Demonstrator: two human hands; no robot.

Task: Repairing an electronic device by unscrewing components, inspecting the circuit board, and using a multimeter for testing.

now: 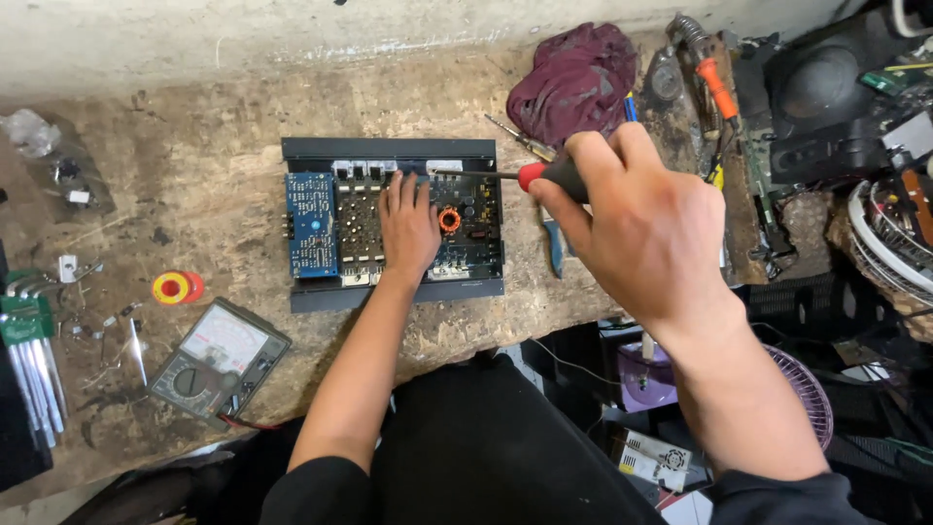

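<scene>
We saw the opened amplifier (393, 219) lying flat near the middle of the worn wooden workbench (194, 126), with its black chassis and its circuit boards facing up. A blue board (311, 224) sat at its left end, and a copper coil (448, 220) was near the right side. The left hand (407, 226) lay flat on the main board, palm down, fingers stretched and a little apart, pressing on the components and holding nothing. The right hand (641, 228) was raised above the right edge of the bench and closed around the handle of a screwdriver (505, 176) with a red and black grip. Its thin shaft went to the left, almost level, and the tip was over the top part of the amplifier, just beside the fingertips of the left hand. We could not tell if the tip touched the board.

To the left were an analog multimeter (219, 358), a roll of red and yellow tape (176, 288) and a set of hex keys (31, 360). A dark red rag (573, 80) lay behind the amplifier, and pliers with blue handles (554, 248) lay partly hidden under the right hand.
</scene>
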